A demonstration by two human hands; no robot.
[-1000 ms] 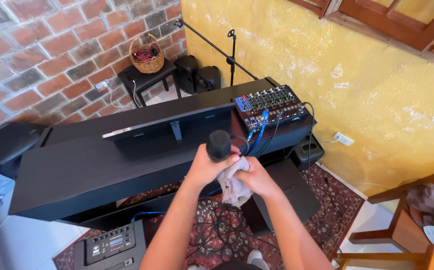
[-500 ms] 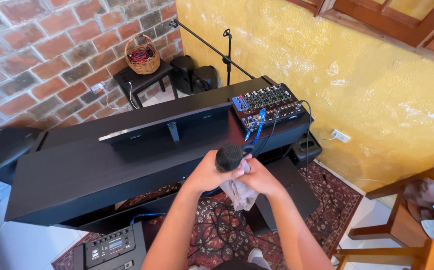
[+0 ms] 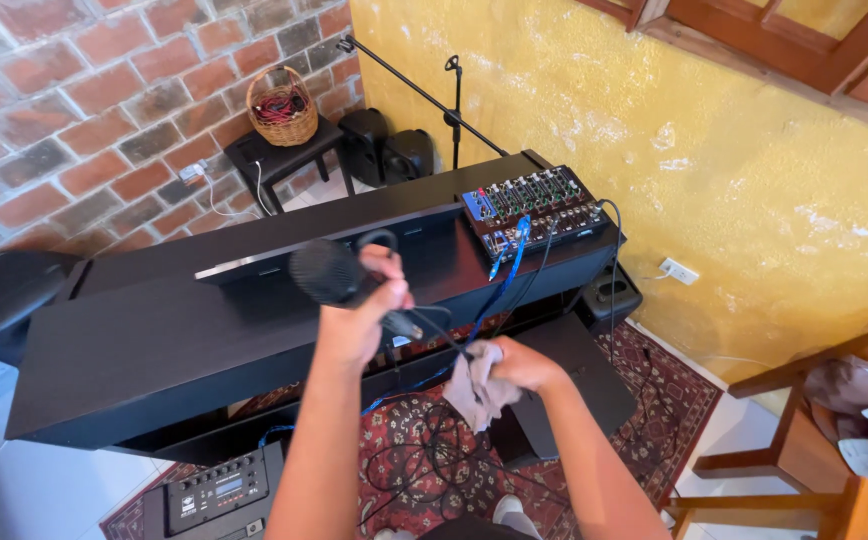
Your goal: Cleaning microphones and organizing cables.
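Our left hand [image 3: 362, 318] is wrapped tightly around the handle of a black microphone [image 3: 339, 280], fingers curled over the top and thumb underneath. The microphone's round mesh head sticks out to the left of the fist, tilted up and away from us, while its tail end pokes out on the right, where a thin black cable [image 3: 441, 335] runs down. Our right hand [image 3: 519, 363] is just beside and below, pinching a crumpled grey cloth [image 3: 476, 388] that bunches under the fingers close to that cable; whether the cloth touches the cable we cannot tell.

Both hands hang in the air above a patterned red rug [image 3: 674, 400] strewn with loose black cables. Directly ahead stands a long black digital piano [image 3: 154, 340] with its lid shut, its front edge near our left hand. On the piano's right end sits a blue-edged audio mixer [image 3: 534, 205], and a blue cable drops from it toward our hands. Open floor lies to the right, up to a wooden chair [image 3: 804, 440]. A small black amplifier [image 3: 216, 490] sits low on the left.

The microphone is matt black, with a dark grille and slim tapering body.
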